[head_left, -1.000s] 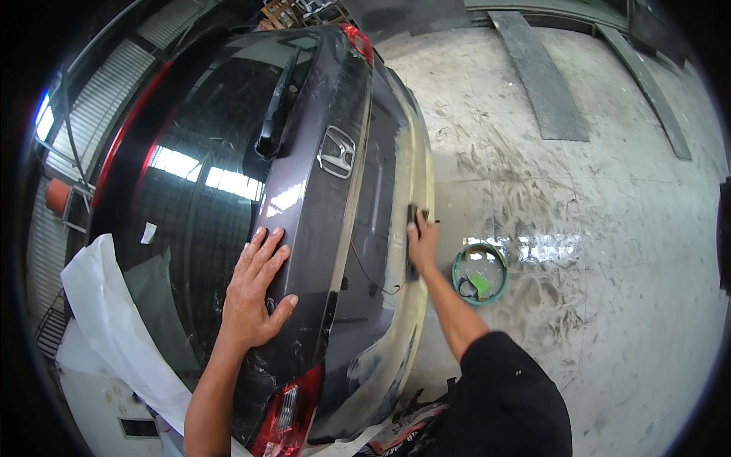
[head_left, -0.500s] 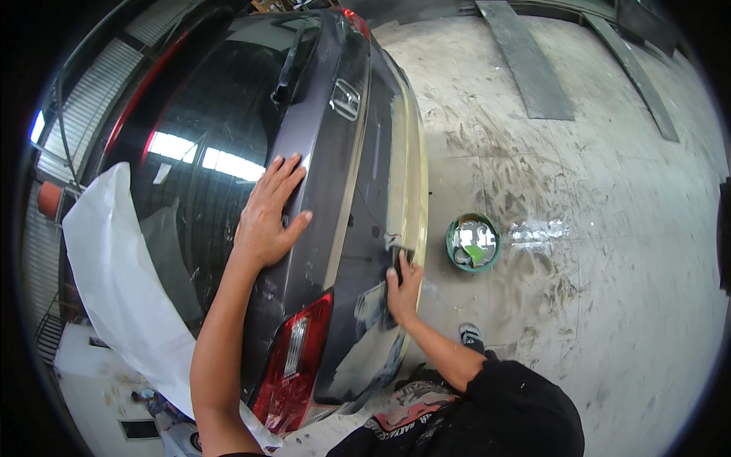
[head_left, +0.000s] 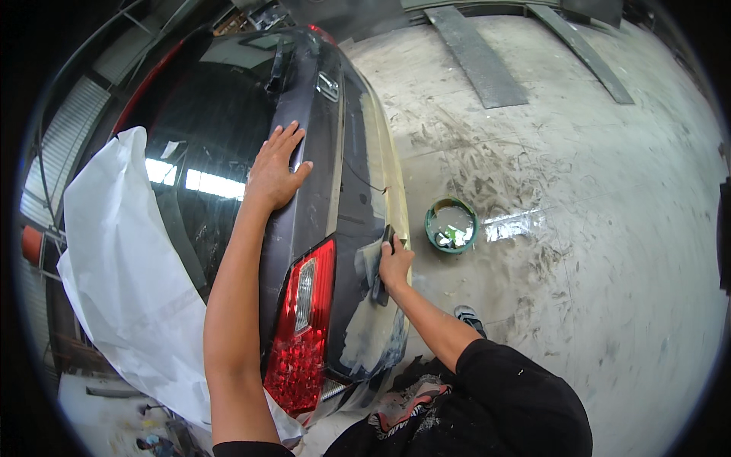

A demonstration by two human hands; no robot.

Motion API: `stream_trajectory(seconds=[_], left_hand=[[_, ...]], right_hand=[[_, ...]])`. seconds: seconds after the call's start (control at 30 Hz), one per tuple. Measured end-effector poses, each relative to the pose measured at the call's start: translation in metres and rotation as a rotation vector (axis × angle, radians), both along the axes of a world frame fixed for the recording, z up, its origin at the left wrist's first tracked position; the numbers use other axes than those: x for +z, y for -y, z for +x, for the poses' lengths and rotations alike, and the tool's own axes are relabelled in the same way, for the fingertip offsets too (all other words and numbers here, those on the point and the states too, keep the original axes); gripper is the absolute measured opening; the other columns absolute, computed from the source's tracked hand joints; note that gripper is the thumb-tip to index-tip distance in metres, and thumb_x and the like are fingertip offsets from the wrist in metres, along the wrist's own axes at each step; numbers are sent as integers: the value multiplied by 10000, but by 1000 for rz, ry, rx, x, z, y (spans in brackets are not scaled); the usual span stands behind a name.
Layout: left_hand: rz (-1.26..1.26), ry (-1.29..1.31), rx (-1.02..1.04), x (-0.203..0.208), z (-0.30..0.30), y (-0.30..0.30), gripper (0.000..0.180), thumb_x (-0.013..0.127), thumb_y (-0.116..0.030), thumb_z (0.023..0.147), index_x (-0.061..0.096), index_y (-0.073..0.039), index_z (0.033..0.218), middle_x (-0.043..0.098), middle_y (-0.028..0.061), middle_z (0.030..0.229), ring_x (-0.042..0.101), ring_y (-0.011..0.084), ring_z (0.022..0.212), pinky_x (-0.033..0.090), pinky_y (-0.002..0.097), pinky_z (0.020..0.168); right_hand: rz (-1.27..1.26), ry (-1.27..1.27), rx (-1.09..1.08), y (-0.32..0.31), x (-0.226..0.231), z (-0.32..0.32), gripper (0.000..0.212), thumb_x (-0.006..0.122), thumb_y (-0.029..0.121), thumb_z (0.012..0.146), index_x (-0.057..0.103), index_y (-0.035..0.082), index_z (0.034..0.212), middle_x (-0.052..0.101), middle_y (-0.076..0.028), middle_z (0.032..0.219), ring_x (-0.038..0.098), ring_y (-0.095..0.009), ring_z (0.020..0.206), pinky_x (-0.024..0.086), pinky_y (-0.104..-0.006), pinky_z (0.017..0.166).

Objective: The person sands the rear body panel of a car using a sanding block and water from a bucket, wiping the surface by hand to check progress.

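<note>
Under right hand's [head_left: 396,266] fingers [head_left: 398,245], dark block [head_left: 389,234]

One left grip [head_left: 279,174] and one right grip [head_left: 396,265] show mid-frame with one dark block [head_left: 380,294]. There is one car [head_left: 308,217] with two red tail lamps [head_left: 302,331], one white sheet [head_left: 133,274] at left, one green bucket [head_left: 428,231] right of centre, two grey boards [head_left: 477,58] upper right and one shoe [head_left: 469,316] lower centre.
</note>
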State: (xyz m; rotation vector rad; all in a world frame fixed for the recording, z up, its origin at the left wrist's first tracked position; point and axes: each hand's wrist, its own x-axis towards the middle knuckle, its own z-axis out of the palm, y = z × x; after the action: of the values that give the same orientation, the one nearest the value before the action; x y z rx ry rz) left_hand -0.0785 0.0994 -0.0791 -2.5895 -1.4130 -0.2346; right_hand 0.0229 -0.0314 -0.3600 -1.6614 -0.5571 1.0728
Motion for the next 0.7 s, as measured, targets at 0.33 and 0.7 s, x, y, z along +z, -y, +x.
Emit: stream_trajectory(seconds=[0.33, 0.7], left_hand=[[-21, -18, 36, -2, -9, 2, 628, 611, -306, 862, 435, -114, 1434, 333, 55, 1551, 255, 266, 1452, 217, 427, 1186], [-36, -1, 46, 0, -20, 8, 619, 629, -259, 846, 451, -113, 1420, 348, 53, 1542, 261, 272, 1448, 220, 430, 1188]], right_hand=[[111, 170, -11, 36, 4, -23, 532, 594, 283, 899, 524, 44, 1369, 448, -265, 1110, 453, -418, 1056, 358, -425, 987], [279, 314, 34, 23, 6, -30, 498, 589, 291, 898, 568, 38, 1326, 469, -240, 1031, 498, -381, 960, 404, -412, 934]])
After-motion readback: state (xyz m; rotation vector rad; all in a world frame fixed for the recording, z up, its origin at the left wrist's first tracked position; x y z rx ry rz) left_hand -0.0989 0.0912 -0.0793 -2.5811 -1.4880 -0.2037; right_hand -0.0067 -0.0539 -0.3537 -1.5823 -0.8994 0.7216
